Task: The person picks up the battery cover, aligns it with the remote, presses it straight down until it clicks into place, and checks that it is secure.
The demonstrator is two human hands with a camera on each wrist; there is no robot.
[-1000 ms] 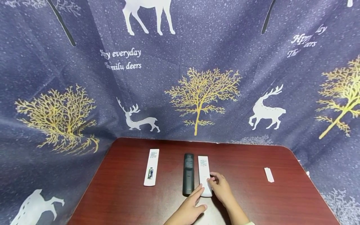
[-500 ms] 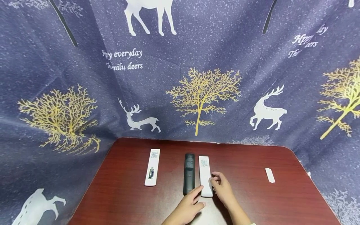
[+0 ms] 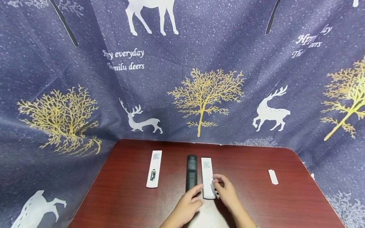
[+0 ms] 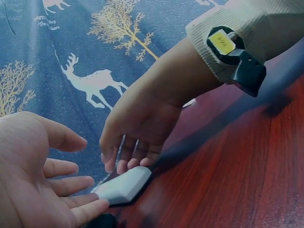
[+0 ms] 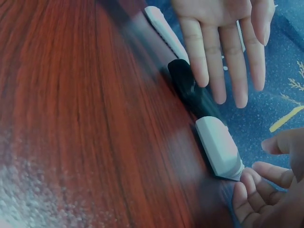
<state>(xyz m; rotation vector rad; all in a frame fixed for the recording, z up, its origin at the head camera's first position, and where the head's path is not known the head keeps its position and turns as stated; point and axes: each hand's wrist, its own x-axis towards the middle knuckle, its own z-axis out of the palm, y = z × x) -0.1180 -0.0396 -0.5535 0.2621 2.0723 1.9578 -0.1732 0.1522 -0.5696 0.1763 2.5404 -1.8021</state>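
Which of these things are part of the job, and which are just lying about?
Seemingly part of the job:
closed white remote, between the hands
left hand
right hand

Apparently just lying about:
black remote, beside the closed one
uncovered white remote, on the left
small white piece, on the right

Illegibly small print [image 3: 207,165] on the rightmost white remote [image 3: 208,185]
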